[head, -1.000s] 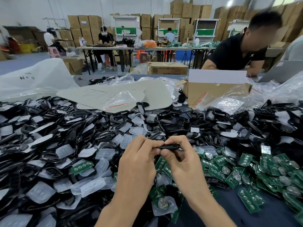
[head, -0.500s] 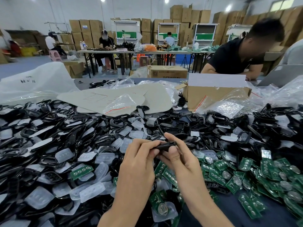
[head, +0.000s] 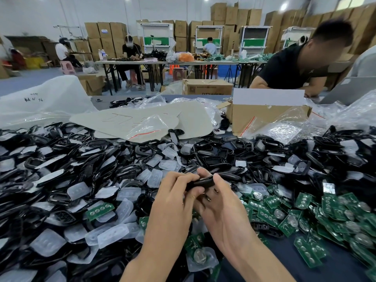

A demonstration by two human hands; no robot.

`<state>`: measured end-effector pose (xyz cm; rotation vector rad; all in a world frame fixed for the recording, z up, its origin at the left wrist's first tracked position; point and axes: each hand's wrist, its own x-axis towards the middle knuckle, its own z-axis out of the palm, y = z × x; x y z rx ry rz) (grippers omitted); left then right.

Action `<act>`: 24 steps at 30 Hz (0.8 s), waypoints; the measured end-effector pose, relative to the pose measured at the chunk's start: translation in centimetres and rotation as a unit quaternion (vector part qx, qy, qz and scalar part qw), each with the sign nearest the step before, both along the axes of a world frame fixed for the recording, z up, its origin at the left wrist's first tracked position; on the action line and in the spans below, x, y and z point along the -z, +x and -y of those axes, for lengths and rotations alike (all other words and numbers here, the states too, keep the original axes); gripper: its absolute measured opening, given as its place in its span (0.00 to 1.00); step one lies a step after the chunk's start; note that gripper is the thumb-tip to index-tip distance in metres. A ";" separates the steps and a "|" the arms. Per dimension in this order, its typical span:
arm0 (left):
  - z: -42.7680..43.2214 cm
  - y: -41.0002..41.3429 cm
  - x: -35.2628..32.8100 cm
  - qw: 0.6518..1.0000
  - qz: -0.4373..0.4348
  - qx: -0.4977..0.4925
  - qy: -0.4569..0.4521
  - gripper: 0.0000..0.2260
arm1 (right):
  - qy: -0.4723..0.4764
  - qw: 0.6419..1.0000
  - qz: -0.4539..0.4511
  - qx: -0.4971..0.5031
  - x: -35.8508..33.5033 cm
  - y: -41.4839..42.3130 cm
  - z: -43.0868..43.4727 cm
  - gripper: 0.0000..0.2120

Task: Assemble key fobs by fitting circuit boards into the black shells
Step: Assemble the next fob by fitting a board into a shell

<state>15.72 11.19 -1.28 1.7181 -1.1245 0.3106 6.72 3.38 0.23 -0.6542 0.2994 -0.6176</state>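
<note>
Cluttered table [head: 335, 269] under left hand [head: 173, 200] and right hand [head: 221, 206], both curled around black shell [head: 203, 181].

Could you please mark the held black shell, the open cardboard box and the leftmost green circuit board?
black shell [head: 203, 181]: head view, its glossy upper edge.
cardboard box [head: 264, 113]: head view, its brown front wall.
circuit board [head: 99, 211]: head view, its green face.

Black shells [head: 205, 181]: glossy smooth plastic. Button pads [head: 78, 191]: translucent, matt, rubbery-looking. Circuit boards [head: 99, 208]: green laminate with shiny metal coin cells [head: 292, 222]. Box [head: 264, 119]: matt brown cardboard. Bags [head: 145, 127]: clear glossy film.
</note>
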 end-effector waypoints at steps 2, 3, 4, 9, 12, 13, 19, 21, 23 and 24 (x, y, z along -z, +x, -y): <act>-0.1 -0.1 -0.1 1.000 -0.003 0.002 -0.006 0.11 | -0.027 1.000 -0.010 0.005 -0.1 -0.1 -0.2 0.21; -0.1 -0.1 -0.1 1.000 0.000 0.004 -0.008 0.11 | -0.038 0.999 -0.018 0.006 -0.2 -0.1 -0.4 0.20; -0.2 -0.2 -0.1 1.000 0.005 0.007 -0.007 0.11 | -0.046 0.999 -0.024 0.007 -0.3 -0.1 -0.5 0.18; 0.0 0.0 -0.1 1.000 -0.002 -0.012 -0.026 0.10 | -0.054 0.998 -0.026 0.008 -0.3 -0.1 -0.9 0.18; 0.0 0.1 0.0 0.999 0.009 -0.020 -0.044 0.13 | -0.043 0.999 -0.016 0.007 -0.3 0.1 -1.0 0.18; 0.0 0.1 -0.1 0.999 0.010 -0.018 -0.049 0.14 | -0.039 0.999 -0.013 0.008 -0.3 0.1 -1.0 0.18; 0.5 -0.1 -0.2 0.999 0.012 -0.013 -0.051 0.14 | -0.045 0.999 0.001 0.012 -0.4 -0.1 -0.7 0.18; 0.5 -0.1 -0.6 0.998 -0.011 -0.015 -0.055 0.13 | -0.070 0.997 0.004 0.014 -0.4 -0.1 -0.7 0.18; 0.3 0.0 -1.1 0.992 -0.102 -0.001 -0.073 0.16 | -0.111 0.994 0.005 0.020 -0.4 -0.1 -0.6 0.16; 0.2 0.2 -1.3 0.984 -0.159 0.016 -0.079 0.16 | -0.130 0.991 -0.004 0.031 -0.3 0.0 -0.5 0.15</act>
